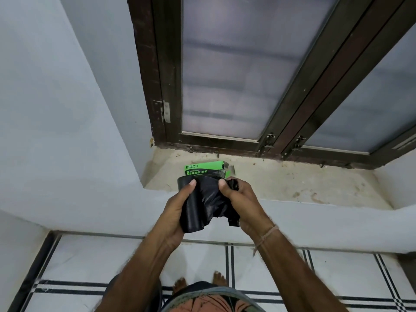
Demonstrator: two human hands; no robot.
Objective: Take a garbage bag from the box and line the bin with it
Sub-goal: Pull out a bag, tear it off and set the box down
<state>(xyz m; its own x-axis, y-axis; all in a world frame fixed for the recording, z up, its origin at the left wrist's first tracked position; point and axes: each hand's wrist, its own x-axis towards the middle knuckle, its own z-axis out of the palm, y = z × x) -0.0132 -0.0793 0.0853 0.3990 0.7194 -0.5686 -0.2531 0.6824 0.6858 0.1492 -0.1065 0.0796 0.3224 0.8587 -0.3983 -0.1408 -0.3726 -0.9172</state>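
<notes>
A black garbage bag roll (203, 203) hangs between both my hands, just in front of the window sill. My left hand (177, 210) grips the rolled part from the left, thumb on top. My right hand (238, 199) pinches the loose, crumpled end on the right. Behind the hands a green and black garbage bag box (204, 168) lies on the sill with its right flap open. No bin is in view.
The dusty stone sill (292, 183) runs under a dark-framed window (236, 75) with frosted panes. A white wall (56, 109) closes in the left side. Below lies a white tiled floor (112, 262) with black lines, and my bare feet (180, 283) stand on it.
</notes>
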